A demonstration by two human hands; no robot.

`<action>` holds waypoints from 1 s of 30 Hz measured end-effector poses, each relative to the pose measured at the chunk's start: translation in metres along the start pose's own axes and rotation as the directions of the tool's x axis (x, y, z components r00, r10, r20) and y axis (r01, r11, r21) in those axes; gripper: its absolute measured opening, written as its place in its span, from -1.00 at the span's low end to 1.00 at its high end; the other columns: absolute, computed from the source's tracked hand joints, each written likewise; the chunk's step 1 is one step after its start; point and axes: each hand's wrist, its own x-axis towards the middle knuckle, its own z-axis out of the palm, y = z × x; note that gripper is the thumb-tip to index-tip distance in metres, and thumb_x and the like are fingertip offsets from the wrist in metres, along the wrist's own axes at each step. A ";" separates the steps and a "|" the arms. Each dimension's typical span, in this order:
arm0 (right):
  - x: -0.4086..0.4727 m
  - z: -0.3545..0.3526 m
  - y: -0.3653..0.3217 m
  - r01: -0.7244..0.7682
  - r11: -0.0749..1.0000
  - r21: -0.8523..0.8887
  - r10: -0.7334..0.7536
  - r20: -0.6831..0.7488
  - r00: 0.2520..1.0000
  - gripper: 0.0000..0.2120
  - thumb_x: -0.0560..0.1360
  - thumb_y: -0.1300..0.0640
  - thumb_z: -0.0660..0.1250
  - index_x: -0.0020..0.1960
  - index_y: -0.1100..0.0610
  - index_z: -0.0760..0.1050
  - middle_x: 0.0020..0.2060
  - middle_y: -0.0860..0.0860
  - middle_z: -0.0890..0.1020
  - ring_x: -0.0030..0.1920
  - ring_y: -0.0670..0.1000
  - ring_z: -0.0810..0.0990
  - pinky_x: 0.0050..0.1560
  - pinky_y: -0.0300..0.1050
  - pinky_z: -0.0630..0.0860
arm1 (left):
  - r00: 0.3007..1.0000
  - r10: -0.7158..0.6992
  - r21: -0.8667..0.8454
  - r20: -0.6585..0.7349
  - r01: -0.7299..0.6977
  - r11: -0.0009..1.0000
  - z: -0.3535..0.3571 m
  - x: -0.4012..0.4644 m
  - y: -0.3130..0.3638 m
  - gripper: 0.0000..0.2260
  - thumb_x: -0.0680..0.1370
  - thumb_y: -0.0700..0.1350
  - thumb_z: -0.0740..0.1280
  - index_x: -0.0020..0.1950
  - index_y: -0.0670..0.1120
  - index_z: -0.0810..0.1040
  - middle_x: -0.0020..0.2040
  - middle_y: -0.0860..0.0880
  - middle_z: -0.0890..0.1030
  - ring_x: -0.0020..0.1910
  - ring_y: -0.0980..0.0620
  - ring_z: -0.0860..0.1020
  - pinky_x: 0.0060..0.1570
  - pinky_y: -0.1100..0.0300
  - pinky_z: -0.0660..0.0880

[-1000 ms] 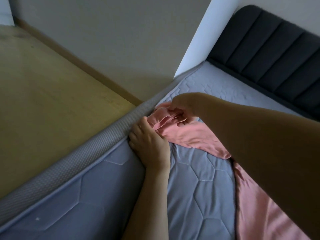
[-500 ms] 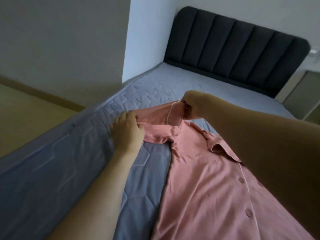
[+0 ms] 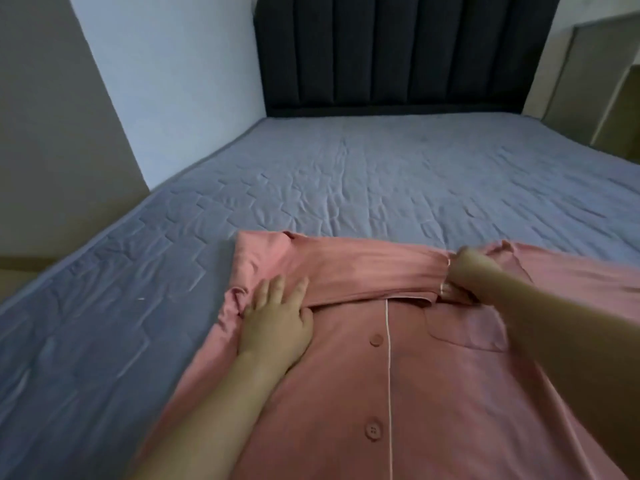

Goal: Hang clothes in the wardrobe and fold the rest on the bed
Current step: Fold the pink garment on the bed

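Note:
A pink button-up pyjama shirt (image 3: 398, 375) with white piping lies face up on the grey quilted mattress (image 3: 381, 174). Its left sleeve (image 3: 346, 271) is folded across the chest toward the right. My left hand (image 3: 277, 320) presses flat on the shirt's left shoulder, fingers spread. My right hand (image 3: 467, 275) pinches the sleeve's cuff near the collar and chest pocket (image 3: 467, 323).
A dark padded headboard (image 3: 398, 53) stands at the far end of the bed. A white wall and beige panel (image 3: 52, 116) run along the left side. Beige furniture (image 3: 595, 81) sits at the far right.
My view swung from the bed's left edge to the whole bed. My right hand drew the sleeve across the shirt's chest, and my left hand moved onto the shoulder and flattened.

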 end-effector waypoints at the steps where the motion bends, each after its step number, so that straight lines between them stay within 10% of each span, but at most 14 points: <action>1: 0.001 0.018 0.014 0.045 0.998 -0.043 -0.048 -0.058 0.997 -0.88 0.54 0.24 0.17 0.07 0.22 0.36 0.18 0.36 0.49 0.18 0.31 0.50 0.05 0.06 0.41 | 0.999 -0.026 -0.029 0.027 0.027 0.999 0.003 0.001 -0.003 -0.47 0.56 0.12 0.04 0.55 0.18 0.08 0.57 -0.06 0.12 0.53 -0.12 0.08 0.49 -0.06 0.05; 7: 0.023 0.007 0.025 0.177 0.958 -0.225 -0.205 -0.107 0.973 -0.87 0.49 0.27 0.17 0.01 0.18 0.26 0.11 0.32 0.52 0.13 0.32 0.51 -0.03 0.05 0.38 | 0.984 -0.042 -0.161 0.171 0.070 0.984 -0.029 0.048 0.001 -0.19 0.31 0.35 -0.31 0.50 0.20 0.21 0.56 0.09 0.16 0.54 0.02 0.07 0.48 -0.19 -0.04; 12: 0.014 -0.008 0.043 0.145 0.790 -0.596 -0.182 -0.002 0.983 -0.60 0.50 0.09 0.25 0.29 0.23 0.40 0.26 0.20 0.44 0.26 0.21 0.42 0.27 0.05 0.38 | 0.932 -0.228 -0.011 0.283 0.241 0.970 -0.009 0.064 0.011 -0.40 0.53 0.36 -0.19 0.55 0.23 -0.06 0.60 -0.01 -0.15 0.55 -0.10 -0.24 0.37 -0.29 -0.35; 16: 0.000 0.014 -0.008 0.198 0.884 -0.423 -0.333 -0.274 0.902 -0.51 0.49 -0.03 0.13 0.34 0.18 0.35 0.34 0.20 0.32 0.37 0.23 0.27 0.38 0.21 0.09 | 0.958 -0.173 0.045 0.229 0.167 0.985 0.015 0.056 0.012 -0.36 0.51 0.37 -0.23 0.56 0.18 -0.16 0.58 -0.05 -0.23 0.53 -0.12 -0.30 0.34 -0.30 -0.39; 18: -0.015 0.049 -0.025 0.389 0.828 -0.404 -0.466 -0.111 0.878 -0.42 0.54 -0.20 -0.02 0.49 0.04 0.17 0.50 0.11 0.14 0.50 0.18 0.05 0.40 0.33 -0.21 | 0.946 -0.177 0.031 0.270 0.175 0.984 0.008 0.057 0.007 -0.35 0.51 0.37 -0.22 0.56 0.17 -0.17 0.59 -0.03 -0.22 0.54 -0.09 -0.29 0.36 -0.25 -0.38; 22: -0.015 0.093 -0.010 0.396 0.878 -0.270 -0.404 0.028 0.914 -0.40 0.52 -0.32 -0.22 0.53 -0.20 -0.14 0.55 -0.10 -0.11 0.54 0.09 -0.21 0.29 0.44 -0.40 | 0.997 -0.070 0.092 0.014 0.069 0.993 -0.002 0.025 -0.021 -0.36 0.54 0.27 -0.15 0.56 0.03 0.12 0.57 -0.09 0.12 0.55 -0.10 0.05 0.47 -0.16 -0.03; 24: -0.007 0.097 -0.007 0.394 0.875 -0.281 -0.410 0.000 0.912 -0.37 0.48 -0.35 -0.26 0.52 -0.23 -0.16 0.55 -0.13 -0.11 0.54 0.08 -0.20 0.27 0.47 -0.40 | 0.967 0.095 0.110 -0.237 -0.071 0.991 -0.008 0.003 -0.034 -0.40 0.46 0.14 0.02 0.40 -0.12 0.41 0.39 -0.18 0.41 0.34 -0.21 0.38 0.27 -0.15 0.35; 27: -0.007 0.097 -0.007 0.387 0.875 -0.292 -0.410 -0.022 0.912 -0.37 0.47 -0.36 -0.26 0.51 -0.25 -0.15 0.55 -0.14 -0.10 0.54 0.08 -0.19 0.14 0.39 -0.58 | 0.920 0.305 0.226 -0.245 -0.251 0.941 -0.014 -0.009 -0.043 -0.44 0.31 0.03 0.17 0.28 -0.11 0.51 0.25 -0.18 0.48 0.10 -0.23 0.50 0.03 -0.07 0.47; 30: -0.011 0.098 -0.006 0.385 0.882 -0.271 -0.407 -0.028 0.913 -0.37 0.48 -0.34 -0.24 0.52 -0.22 -0.11 0.55 -0.12 -0.08 0.54 0.10 -0.19 0.06 0.27 -0.67 | 0.984 -0.052 0.200 -0.172 0.087 0.976 -0.023 -0.012 -0.049 -0.59 0.39 -0.06 0.27 0.22 -0.13 0.47 0.16 -0.20 0.50 0.08 -0.22 0.47 0.01 -0.06 0.44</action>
